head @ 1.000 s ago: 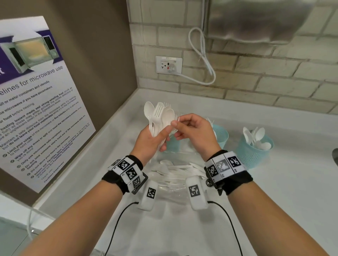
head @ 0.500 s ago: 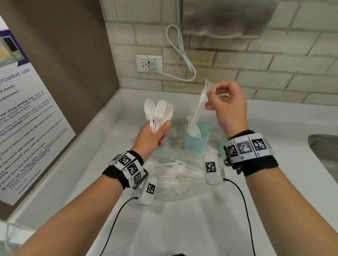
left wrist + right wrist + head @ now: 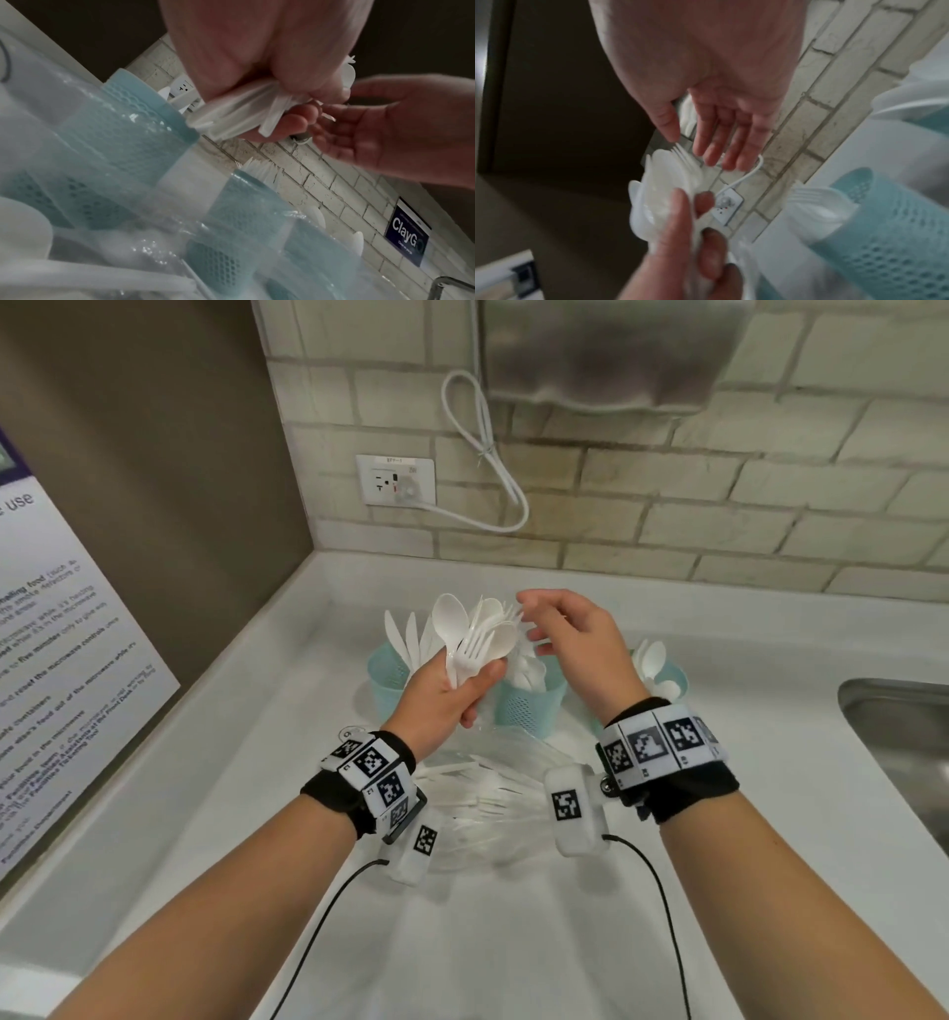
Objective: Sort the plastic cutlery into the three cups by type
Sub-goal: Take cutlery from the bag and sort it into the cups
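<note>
My left hand (image 3: 475, 693) grips a bunch of white plastic spoons and forks (image 3: 477, 639) by the handles, heads up. My right hand (image 3: 531, 621) is open and holds nothing, its fingertips (image 3: 713, 160) just short of the bunch's (image 3: 670, 178) fork tines. Three teal mesh cups stand behind. The left cup (image 3: 385, 680) holds knives, the middle cup (image 3: 529, 711) forks, the right cup (image 3: 670, 677) spoons. In the left wrist view the handles (image 3: 239, 117) stick out below my curled fingers. A clear bag of loose cutlery (image 3: 482, 806) lies under my wrists.
The white counter (image 3: 513, 942) runs into a corner with a brown wall and a poster (image 3: 56, 670) at the left. A steel sink (image 3: 904, 742) sits at the right. On the brick wall are a socket (image 3: 395, 480), a looped cable and a steel dispenser (image 3: 611, 351).
Half a second ago my right hand held one fork up above the middle cup. Now it holds nothing and has come back left to the bunch. My left hand kept its grip.
</note>
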Motion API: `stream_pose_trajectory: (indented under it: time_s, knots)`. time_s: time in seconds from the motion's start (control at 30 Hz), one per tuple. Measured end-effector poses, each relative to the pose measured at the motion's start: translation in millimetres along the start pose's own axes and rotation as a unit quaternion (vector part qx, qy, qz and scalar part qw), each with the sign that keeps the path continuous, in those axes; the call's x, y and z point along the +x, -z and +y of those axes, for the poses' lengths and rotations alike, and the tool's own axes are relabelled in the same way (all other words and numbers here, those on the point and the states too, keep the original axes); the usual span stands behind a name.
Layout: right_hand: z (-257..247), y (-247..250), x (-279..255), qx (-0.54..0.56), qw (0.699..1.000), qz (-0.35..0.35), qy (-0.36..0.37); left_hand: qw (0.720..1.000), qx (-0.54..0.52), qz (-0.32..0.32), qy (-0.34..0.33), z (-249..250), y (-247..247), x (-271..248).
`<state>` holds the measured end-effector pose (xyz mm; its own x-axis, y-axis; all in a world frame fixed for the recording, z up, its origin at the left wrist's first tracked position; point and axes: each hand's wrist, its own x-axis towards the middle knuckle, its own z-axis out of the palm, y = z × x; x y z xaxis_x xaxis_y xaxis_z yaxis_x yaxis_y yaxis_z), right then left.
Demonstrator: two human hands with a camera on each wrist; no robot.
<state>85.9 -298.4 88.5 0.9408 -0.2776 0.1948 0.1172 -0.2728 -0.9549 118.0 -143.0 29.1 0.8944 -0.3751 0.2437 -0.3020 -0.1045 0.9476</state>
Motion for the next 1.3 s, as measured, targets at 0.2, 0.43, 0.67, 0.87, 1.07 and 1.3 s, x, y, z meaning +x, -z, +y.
stream_pose_trajectory:
  time_s: [0.2,0.43,0.67,0.87,1.07,1.3]
  knots:
    - [-10.7,-3.0,-5.3,0.099,0.988,-0.097,-0.069,1.000,-0.020,-0.011,0.011,-2.4,-0.1,-1.4]
    - [-3.3,5.0,-15.4,0.165,0.975,-0.130,-0.076,0.998,-0.043,-0.027,0.030,5.0,-6.7,-4.1]
    - [-2.2,6.8,-12.2,0.162,0.983,-0.082,-0.028,0.997,-0.070,-0.034,0.026,15.8,-4.2,-3.6]
    - [-23.8,7.4,-1.3,0.112,0.993,-0.004,0.029,0.995,-0.091,-0.026,0.034,24.0,3.7,-2.7]
    - [-57.0,4.1,9.6,0.134,0.987,-0.004,0.092,0.998,-0.019,-0.027,0.057,9.1,22.3,-12.7]
    - [-45.2,-20.7,9.9,-0.170,0.959,-0.206,0.091,0.996,0.000,-0.051,0.072,3.9,38.0,-23.3]
